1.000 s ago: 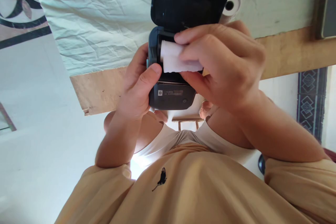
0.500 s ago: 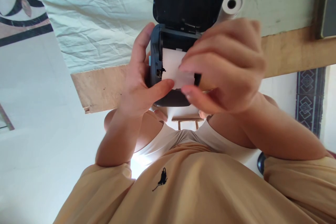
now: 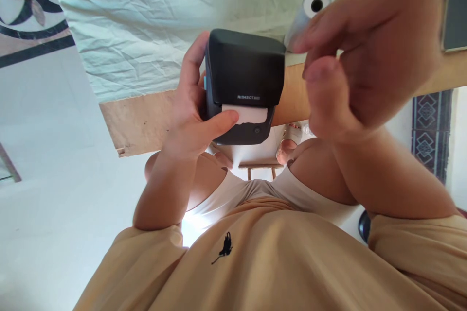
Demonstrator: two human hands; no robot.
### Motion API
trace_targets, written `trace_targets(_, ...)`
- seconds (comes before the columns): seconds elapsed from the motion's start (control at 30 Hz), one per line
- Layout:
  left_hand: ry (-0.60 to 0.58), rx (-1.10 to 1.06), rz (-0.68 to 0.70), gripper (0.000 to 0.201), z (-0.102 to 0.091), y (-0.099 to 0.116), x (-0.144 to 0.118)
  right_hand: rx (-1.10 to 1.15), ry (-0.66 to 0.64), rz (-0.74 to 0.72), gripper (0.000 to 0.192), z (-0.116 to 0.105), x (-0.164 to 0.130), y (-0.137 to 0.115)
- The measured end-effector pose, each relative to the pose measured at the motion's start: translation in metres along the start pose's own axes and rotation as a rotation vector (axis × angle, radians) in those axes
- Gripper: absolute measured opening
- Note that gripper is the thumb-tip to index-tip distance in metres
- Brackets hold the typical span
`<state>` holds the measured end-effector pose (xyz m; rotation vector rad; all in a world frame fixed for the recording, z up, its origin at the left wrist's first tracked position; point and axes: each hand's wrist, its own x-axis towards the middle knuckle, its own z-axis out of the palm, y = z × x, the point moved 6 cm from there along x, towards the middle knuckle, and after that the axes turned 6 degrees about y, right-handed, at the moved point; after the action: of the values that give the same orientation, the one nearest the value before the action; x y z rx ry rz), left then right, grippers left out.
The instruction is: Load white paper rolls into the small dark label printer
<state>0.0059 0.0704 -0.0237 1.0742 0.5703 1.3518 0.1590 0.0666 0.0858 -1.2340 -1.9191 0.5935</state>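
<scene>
A black label printer (image 3: 246,68) marked NIIMBOT is in my left hand (image 3: 195,116), its lid down. My left fingers wrap round its left side. The left thumb presses on a strip of white paper (image 3: 253,115) that sticks out under the lid's front edge, above a round button. To the right of the printer, my right hand (image 3: 375,58) is raised and slightly blurred, thumb and forefinger apart, holding nothing that I can see. Behind its fingertips lies a white paper roll (image 3: 299,22) with a dark core; whether the fingers touch it I cannot tell.
A wooden table edge (image 3: 138,126) runs across in front of me, with a wrinkled pale green cloth (image 3: 138,34) over the table. At the far right is a dark flat object (image 3: 456,9). My legs and a wooden rung (image 3: 260,166) show below.
The printer's lid has swung down from raised to shut over the paper. My right hand has left the paper and moved up and right. My left hand keeps its hold.
</scene>
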Motion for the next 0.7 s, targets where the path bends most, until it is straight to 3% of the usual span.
trace_targets(0.07,0.152,0.008,-0.035,0.090,0.005,0.006,-0.002,-0.028,0.036,-0.081,0.027,0.001,-0.001,-0.009)
trace_targets(0.17,0.255,0.005,-0.050,0.079,0.016,0.017,-0.003,-0.092,-0.065,-0.002,0.043,0.013,-0.003,-0.004)
trace_targets(0.37,0.253,-0.005,-0.101,0.064,0.014,0.024,-0.004,-0.054,-0.265,0.283,0.081,0.030,-0.009,0.011)
trace_targets(0.53,0.159,-0.065,-0.146,0.043,0.009,0.020,-0.009,-0.024,-0.317,0.294,0.078,0.033,-0.009,0.014)
trace_targets(0.7,0.179,-0.120,-0.121,0.041,0.010,0.022,-0.008,-0.013,-0.320,0.282,0.076,0.033,-0.008,0.016)
